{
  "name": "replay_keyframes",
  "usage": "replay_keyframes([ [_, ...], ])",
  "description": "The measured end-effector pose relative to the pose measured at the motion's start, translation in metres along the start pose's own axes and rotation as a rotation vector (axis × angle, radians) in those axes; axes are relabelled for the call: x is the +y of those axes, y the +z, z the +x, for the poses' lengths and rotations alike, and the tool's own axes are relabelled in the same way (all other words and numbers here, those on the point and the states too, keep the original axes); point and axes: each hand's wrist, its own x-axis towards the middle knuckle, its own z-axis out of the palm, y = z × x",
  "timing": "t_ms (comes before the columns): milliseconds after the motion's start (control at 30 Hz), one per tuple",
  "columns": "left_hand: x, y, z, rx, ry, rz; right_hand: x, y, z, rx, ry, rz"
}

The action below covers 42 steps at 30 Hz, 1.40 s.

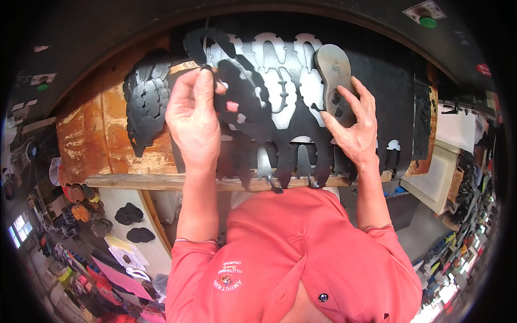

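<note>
My left hand (195, 116) is raised over the bench, with thumb and fingers pinching the edge of a thin black sheet (257, 125). Curved, sole-shaped cut-outs run through this sheet, and a pale, shiny surface shows through them. It hangs in strips between my arms, its lower ends reaching past the bench's front edge. To the right, my right hand (355, 123) grips a grey sole-shaped block (333, 67), thumb on its left side and fingers over its face. Small dark holes show in the block near my fingers; its lower end is hidden by my hand.
Black cut pieces (148, 102) lie on the worn wooden board (83, 129) at left. A wooden rail (140, 182) runs along the front. Overhead, a dark machine beam carries a green button (428, 22). Dark sheet material (397, 102) covers the right side.
</note>
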Motion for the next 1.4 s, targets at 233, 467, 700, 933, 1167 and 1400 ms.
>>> replay_keyframes([
  [233,-0.004,0.021,-0.013,-0.067,0.023,0.13,-0.088,0.037,0.016,-0.097,-0.131,0.498],
  [467,0.034,-0.076,0.039,0.102,0.234,0.265,-0.045,0.033,0.017,0.031,-0.077,0.394],
  [700,0.005,-0.163,0.074,0.221,-0.033,0.849,0.011,0.005,-0.008,-0.09,0.145,-0.077],
  [933,-0.001,-0.167,0.079,0.266,0.446,1.409,0.022,0.019,-0.01,-0.005,-0.008,-0.011],
  [1167,-0.052,-0.023,0.016,-0.403,0.603,1.043,0.028,0.013,-0.01,0.024,0.064,0.163],
  [1400,-0.077,-0.013,0.005,-0.486,0.654,1.307,0.04,0.009,-0.001,0.151,0.109,-0.029],
])
